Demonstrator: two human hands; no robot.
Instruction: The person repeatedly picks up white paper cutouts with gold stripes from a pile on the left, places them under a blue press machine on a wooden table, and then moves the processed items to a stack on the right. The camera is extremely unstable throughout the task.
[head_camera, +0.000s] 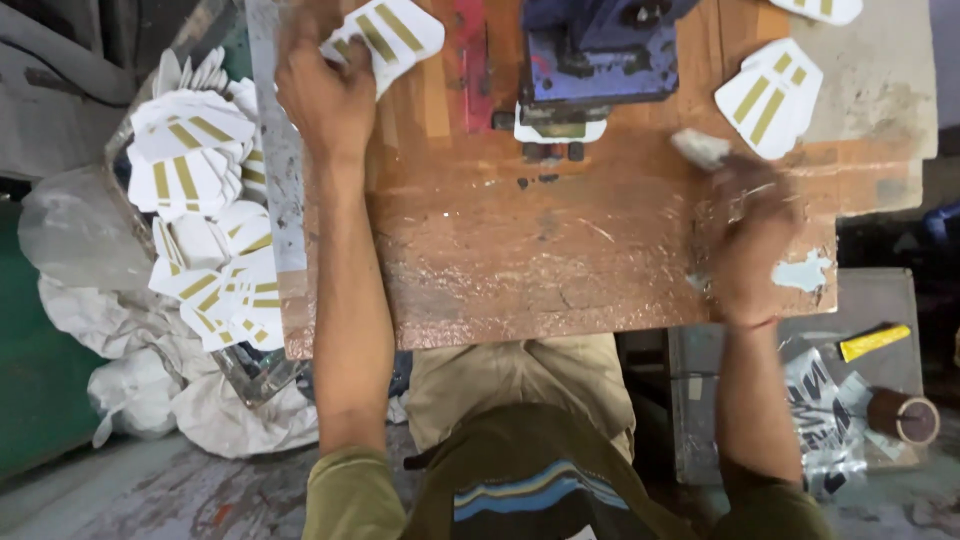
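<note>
At the far left corner of the wooden bench (520, 250), a white card piece with gold stripes (385, 35) is held in the grip of the left hand (325, 95), fingers closed on its edge, the forearm stretched straight out. A heap of like pieces (205, 200) is kept in a tray just left of the bench, within easy reach. One piece (560, 130) is seated under the blue press (600, 50). The right hand (755, 245) is blurred, wrist bent, a pale scrap (700, 147) at its fingertips; its grip cannot be told.

White gold-striped card piece (385, 35) and small pale wad (700, 147) in hands.
</note>
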